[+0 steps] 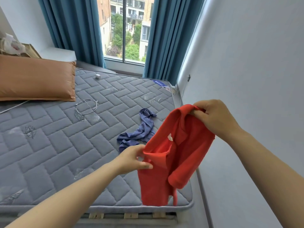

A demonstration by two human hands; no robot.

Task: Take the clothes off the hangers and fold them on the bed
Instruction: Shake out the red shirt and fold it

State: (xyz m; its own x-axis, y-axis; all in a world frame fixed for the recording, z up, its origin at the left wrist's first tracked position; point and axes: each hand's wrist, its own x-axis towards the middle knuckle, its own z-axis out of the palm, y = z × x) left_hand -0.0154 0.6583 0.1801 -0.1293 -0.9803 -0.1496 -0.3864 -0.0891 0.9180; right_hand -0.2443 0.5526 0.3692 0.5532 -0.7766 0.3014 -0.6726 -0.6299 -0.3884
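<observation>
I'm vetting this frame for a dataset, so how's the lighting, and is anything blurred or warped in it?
Head view: soft, even daylight from the window, no glare on the mattress; same view, the lower hem of the red shirt is motion-blurred and the left hand slightly soft, the right hand sharper; the wide-angle lens leans the curtains and wall outward.

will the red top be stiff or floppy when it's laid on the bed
Likely floppy: the red top sags between the left hand and right hand, one sleeve dangling. Probably light, since two finger grips hold it up. The quilted mattress looks textured, so it should stay put rather than slide.
</observation>
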